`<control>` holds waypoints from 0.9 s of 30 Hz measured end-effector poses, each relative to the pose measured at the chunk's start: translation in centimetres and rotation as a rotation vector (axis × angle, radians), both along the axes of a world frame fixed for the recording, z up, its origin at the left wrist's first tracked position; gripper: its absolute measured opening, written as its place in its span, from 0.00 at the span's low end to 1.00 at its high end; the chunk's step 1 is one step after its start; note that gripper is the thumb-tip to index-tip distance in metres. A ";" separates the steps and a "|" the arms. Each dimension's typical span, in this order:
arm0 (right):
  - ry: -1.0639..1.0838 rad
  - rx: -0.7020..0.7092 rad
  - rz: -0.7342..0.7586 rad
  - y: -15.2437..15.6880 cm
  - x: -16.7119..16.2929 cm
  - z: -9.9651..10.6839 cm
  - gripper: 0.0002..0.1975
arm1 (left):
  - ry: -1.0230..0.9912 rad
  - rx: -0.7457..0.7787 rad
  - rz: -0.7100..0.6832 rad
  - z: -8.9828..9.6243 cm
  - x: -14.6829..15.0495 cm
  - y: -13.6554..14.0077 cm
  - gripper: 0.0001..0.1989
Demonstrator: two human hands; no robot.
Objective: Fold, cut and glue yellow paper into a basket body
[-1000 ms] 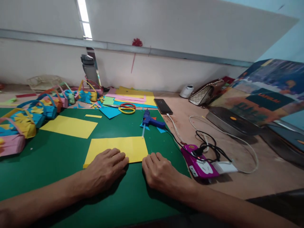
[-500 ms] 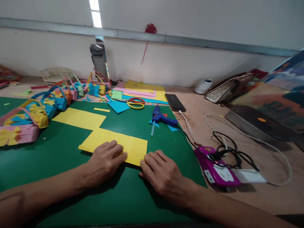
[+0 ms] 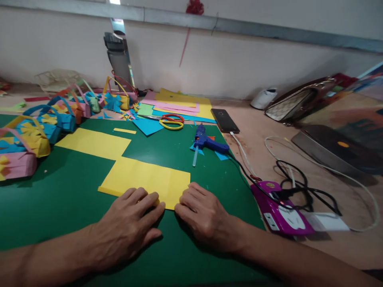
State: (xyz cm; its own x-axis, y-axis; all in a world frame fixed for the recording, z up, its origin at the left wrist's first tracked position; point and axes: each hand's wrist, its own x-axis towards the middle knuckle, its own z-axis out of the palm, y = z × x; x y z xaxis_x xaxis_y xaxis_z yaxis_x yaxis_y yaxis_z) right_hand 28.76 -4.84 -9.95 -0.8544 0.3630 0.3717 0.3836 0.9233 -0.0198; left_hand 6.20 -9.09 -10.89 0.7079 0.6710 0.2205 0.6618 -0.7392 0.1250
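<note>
A sheet of yellow paper lies on the green mat, with a narrow fold along its left edge. My left hand rests on the paper's near edge, fingers laid over it and thumb apart on the mat. At the near right corner, my right hand has its fingers curled and closed on the paper; its thumb is hidden. Touching the folded sheet's far left corner is a second yellow sheet, lying flat. Beyond the sheets lie a thin yellow paper strip and scissors with red and yellow handles.
Several small paper baskets line the left side. A blue glue gun sits on the mat, its cord running to a purple power strip. Coloured paper sheets, a phone and a grey bottle stand farther back.
My left hand's fingers have loosened and spread, its thumb coming away from the paper. My right hand stays at the corner. The paper lies flatter, and the view has tipped downward.
</note>
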 end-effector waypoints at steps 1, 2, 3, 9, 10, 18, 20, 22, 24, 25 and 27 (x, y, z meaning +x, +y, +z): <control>0.006 -0.017 0.003 0.1 -0.1 0.1 0.20 | 0.015 0.000 0.001 0.1 0.1 0.0 0.16; 0.005 -0.036 0.008 0.2 -0.1 0.1 0.20 | 0.026 0.001 0.001 0.3 0.1 0.1 0.15; 0.001 -0.057 0.017 0.3 0.0 0.2 0.19 | 0.033 0.002 -0.002 0.4 0.2 0.2 0.14; 0.013 -0.192 0.056 1.1 0.4 0.5 0.17 | 0.009 -0.026 -0.031 0.6 0.2 0.5 0.14; 0.031 -0.219 0.043 1.2 0.4 0.4 0.16 | 0.006 -0.025 -0.036 0.6 0.2 0.5 0.14; 0.036 -0.466 -0.076 1.7 -0.4 1.1 0.11 | 0.012 -0.065 -0.063 0.4 0.2 0.5 0.12; 0.012 -0.492 -0.089 1.8 -0.5 1.4 0.10 | 0.026 -0.067 -0.058 0.4 0.2 0.4 0.12; -0.009 -0.501 -0.111 1.8 -0.7 1.5 0.10 | 0.032 -0.060 -0.056 0.4 0.1 0.4 0.12; -0.032 -0.503 -0.152 1.7 -0.9 1.6 0.11 | 0.024 -0.049 -0.058 0.4 0.1 0.5 0.12; -0.047 -0.507 -0.171 1.7 -1.1 1.6 0.11 | 0.018 -0.042 -0.060 0.4 0.1 0.5 0.12; -0.080 -0.520 -0.209 1.6 -1.5 1.8 0.11 | 0.006 -0.030 -0.061 0.3 0.2 0.5 0.13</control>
